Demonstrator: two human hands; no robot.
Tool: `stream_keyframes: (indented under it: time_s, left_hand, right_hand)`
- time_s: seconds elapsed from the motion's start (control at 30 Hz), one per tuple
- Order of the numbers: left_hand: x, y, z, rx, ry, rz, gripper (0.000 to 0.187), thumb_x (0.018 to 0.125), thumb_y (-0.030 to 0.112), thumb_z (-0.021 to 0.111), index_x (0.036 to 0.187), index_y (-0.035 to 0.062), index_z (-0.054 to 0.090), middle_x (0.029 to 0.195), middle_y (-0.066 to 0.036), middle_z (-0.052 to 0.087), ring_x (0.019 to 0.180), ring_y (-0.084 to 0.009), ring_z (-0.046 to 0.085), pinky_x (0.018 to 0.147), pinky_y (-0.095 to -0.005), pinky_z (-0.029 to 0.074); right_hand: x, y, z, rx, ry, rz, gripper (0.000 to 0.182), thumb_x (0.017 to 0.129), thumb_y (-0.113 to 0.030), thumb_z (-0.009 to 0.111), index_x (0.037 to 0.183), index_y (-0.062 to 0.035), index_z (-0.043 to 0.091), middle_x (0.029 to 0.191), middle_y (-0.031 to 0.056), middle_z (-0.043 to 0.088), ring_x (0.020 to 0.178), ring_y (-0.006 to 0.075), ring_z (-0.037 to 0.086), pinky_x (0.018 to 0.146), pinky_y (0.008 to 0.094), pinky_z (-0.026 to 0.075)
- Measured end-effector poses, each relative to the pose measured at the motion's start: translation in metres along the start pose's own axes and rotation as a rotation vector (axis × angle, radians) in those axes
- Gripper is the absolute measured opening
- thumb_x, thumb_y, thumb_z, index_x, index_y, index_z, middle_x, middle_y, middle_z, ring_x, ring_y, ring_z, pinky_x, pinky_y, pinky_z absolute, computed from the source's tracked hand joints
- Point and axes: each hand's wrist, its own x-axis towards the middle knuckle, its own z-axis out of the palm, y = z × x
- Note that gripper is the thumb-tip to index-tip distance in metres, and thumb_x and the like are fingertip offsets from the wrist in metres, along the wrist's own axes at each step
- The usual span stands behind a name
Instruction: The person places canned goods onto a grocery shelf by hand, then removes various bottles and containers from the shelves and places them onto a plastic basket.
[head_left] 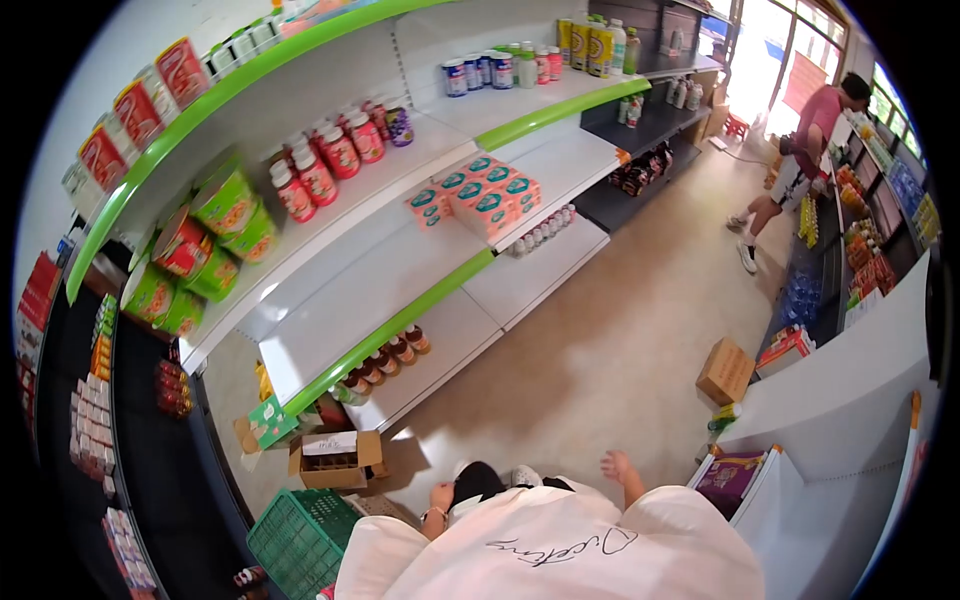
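My left hand (441, 496), with a band at the wrist, hangs low beside my dark-clad leg. Its fingers show small and loosely extended, and nothing is seen in them. Out to the other side, my right hand (618, 466) is held over the floor with its fingers apart, holding nothing. Neither hand touches any goods. Nearest to my left hand are an opened cardboard box (338, 462) with dividers inside and a green plastic crate (300, 535).
White shelves with green edges hold pink bottles (340, 152), noodle tubs (225, 197), tissue packs (495, 197) and brown-topped bottles (402, 349). A closed carton (726, 371) sits on the floor at right. Another person (815, 135) stands by the far right shelves. A purple box (733, 476) is close on my right.
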Motion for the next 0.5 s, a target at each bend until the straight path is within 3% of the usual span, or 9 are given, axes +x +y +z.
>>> stream_keyframes:
  time_s: [0.07, 0.27, 0.43, 0.5]
  left_hand:
    - [0.013, 0.032, 0.012, 0.026, -0.025, 0.075, 0.036, 0.085, 0.035, 0.056, 0.103, 0.0070, 0.070, 0.101, -0.018, 0.068, 0.099, -0.0349, 0.064, 0.088, -0.0395, 0.048]
    - [0.062, 0.122, 0.046, 0.079, -0.166, 0.191, 0.034, 0.084, 0.033, 0.056, 0.100, 0.0075, 0.071, 0.100, -0.018, 0.069, 0.099, -0.0337, 0.064, 0.088, -0.0378, 0.048]
    - [0.137, 0.179, 0.083, 0.303, -0.352, 0.266, 0.037, 0.083, 0.035, 0.057, 0.101, 0.0065, 0.071, 0.101, -0.018, 0.068, 0.100, -0.0360, 0.064, 0.088, -0.0391, 0.049]
    - [0.170, 0.206, 0.088, 0.275, -0.379, 0.286, 0.037, 0.083, 0.035, 0.057, 0.103, 0.0064, 0.070, 0.101, -0.019, 0.068, 0.101, -0.0357, 0.064, 0.088, -0.0389, 0.049]
  right_hand:
    - [0.008, -0.016, -0.006, 0.104, 0.140, -0.139, 0.036, 0.090, -0.035, 0.054, 0.119, -0.0151, 0.056, 0.101, 0.0076, 0.067, 0.078, 0.0206, 0.062, 0.066, 0.0379, 0.051]
    - [0.030, -0.062, -0.017, -0.056, 0.059, -0.191, 0.037, 0.089, -0.038, 0.057, 0.117, -0.0137, 0.056, 0.102, 0.0079, 0.067, 0.077, 0.0193, 0.062, 0.069, 0.0364, 0.050]
    - [0.020, -0.097, -0.004, 0.005, 0.006, 0.057, 0.039, 0.091, -0.036, 0.055, 0.121, -0.0123, 0.055, 0.113, 0.0094, 0.065, 0.091, 0.0227, 0.064, 0.077, 0.0389, 0.052]
    - [0.040, -0.100, -0.026, 0.013, -0.083, 0.155, 0.039, 0.090, -0.035, 0.053, 0.120, -0.0101, 0.056, 0.108, 0.0102, 0.067, 0.089, 0.0249, 0.065, 0.074, 0.0390, 0.052]
